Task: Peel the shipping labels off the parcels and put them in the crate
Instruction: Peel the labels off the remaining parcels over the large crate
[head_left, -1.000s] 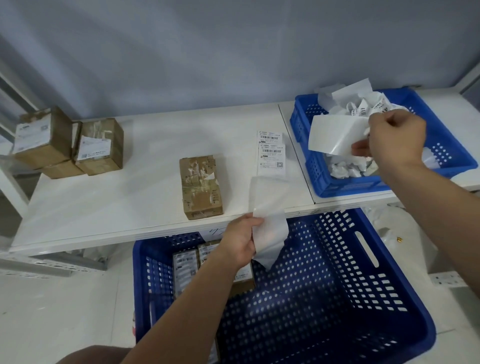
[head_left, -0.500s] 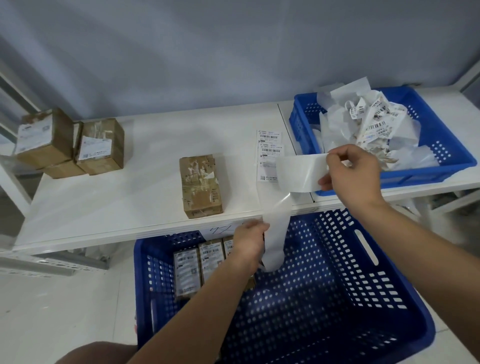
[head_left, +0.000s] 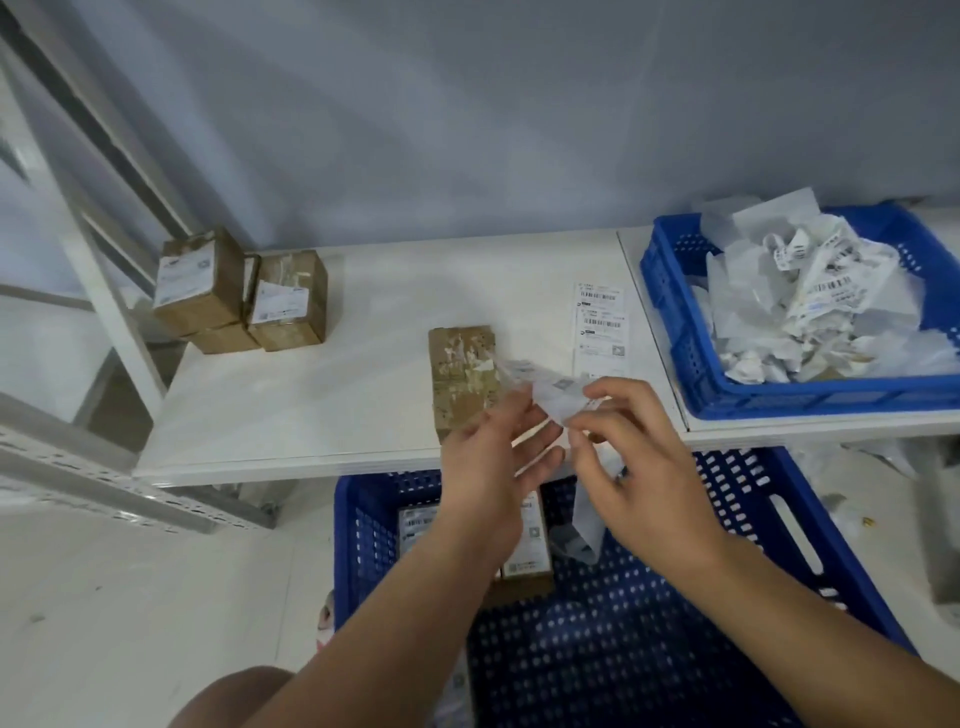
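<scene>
Crumpled label (head_left: 556, 393) is pinched in my right grip (head_left: 640, 467) just over the surface's (head_left: 363, 364) front edge, with a strip of it dangling into the big blue crate (head_left: 753, 499) below. My left grip (head_left: 488, 467) touches the other end, fingers mostly straight, can't tell if it's actually pinching. Stripped parcel (head_left: 460, 371) sits right behind, and the label crate (head_left: 670, 332) is at the right edge.

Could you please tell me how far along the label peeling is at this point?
Done: the small crate holds a heap of peeled labels, and the middle parcel looks stripped. In hand: the right hand pinches a crumpled label, the left hand touching its other end. Left: the stacked parcels at far left and those in the big crate below show labels on them.
</scene>
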